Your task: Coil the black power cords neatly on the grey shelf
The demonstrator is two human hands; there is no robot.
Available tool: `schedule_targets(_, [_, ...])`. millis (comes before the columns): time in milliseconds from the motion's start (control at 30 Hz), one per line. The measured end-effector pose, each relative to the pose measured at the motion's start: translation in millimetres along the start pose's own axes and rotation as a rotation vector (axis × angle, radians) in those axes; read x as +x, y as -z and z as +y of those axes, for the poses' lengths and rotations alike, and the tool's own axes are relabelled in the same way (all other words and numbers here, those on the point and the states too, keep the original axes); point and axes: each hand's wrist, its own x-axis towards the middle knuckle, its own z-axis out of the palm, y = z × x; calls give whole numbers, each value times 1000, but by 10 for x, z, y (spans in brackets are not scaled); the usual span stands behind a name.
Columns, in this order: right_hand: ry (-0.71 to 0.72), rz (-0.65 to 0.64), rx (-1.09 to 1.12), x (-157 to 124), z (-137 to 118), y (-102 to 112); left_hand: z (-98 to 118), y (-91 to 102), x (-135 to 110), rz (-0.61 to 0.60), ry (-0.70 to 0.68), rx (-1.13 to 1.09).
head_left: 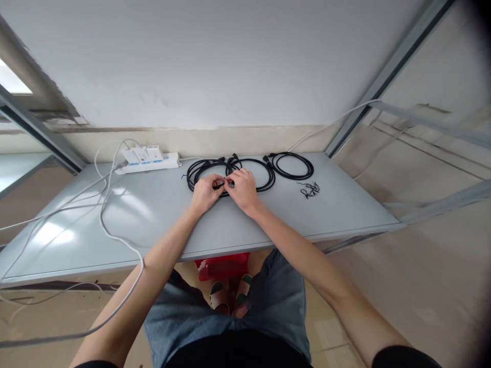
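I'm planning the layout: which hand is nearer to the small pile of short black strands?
Right. The right hand is to the left of the pile; the left hand is farther left, beyond the right hand.

A left coil and a right coil of black cable lay flat and partly overlapping, midway along the shelf, closer to its back edge than its front. Dark plugs pointed toward that back edge.
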Motion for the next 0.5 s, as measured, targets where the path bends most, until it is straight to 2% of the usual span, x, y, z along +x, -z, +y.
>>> schedule_targets(200, [-27, 8, 28, 13, 9, 9, -21, 6, -8, -6, -50, -14])
schedule_targets(500, [-14, 33, 45, 24, 16, 26, 72, 65, -5, -11, -144, -7])
